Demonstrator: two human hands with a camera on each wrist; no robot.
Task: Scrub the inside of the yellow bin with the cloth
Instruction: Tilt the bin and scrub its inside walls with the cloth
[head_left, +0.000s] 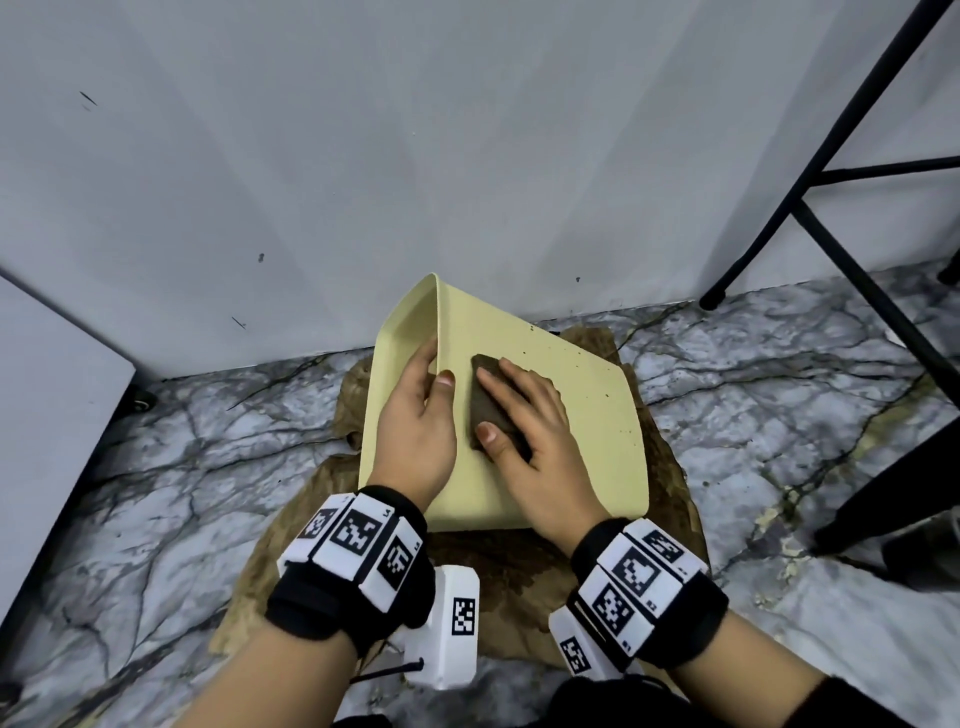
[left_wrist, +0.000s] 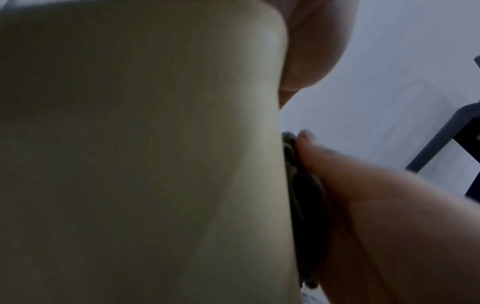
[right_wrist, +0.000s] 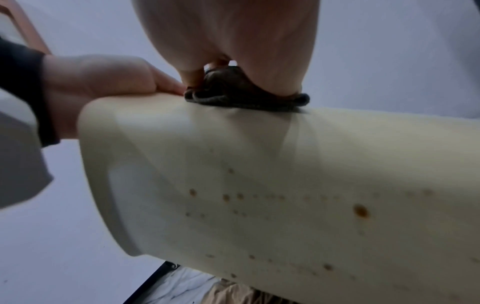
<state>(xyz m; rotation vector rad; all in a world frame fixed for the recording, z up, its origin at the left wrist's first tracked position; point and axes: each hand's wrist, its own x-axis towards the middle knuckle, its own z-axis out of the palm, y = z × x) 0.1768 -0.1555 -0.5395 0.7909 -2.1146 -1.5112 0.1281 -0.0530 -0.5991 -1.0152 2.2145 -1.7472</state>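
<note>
The pale yellow bin (head_left: 571, 415) lies tipped over on brown paper, one broad speckled wall facing up. My left hand (head_left: 434, 364) grips its upper left edge, thumb on the broad wall and fingers over the far side. My right hand (head_left: 519, 410) holds a dark folded cloth (head_left: 491, 400) down on that wall, fingers along its top and thumb against its near edge. In the right wrist view the cloth (right_wrist: 246, 92) bunches under my palm on the bin (right_wrist: 259, 185), which shows brown spots (right_wrist: 361, 210). The left wrist view shows the bin (left_wrist: 130, 144) and the cloth (left_wrist: 306, 205). The bin's inside is hidden.
Crumpled brown paper (head_left: 519, 571) covers the marble floor (head_left: 156, 467) under the bin. A grey wall (head_left: 363, 156) stands just behind. Black metal frame legs (head_left: 831, 156) rise at the right, and a grey panel (head_left: 52, 389) sits at the left.
</note>
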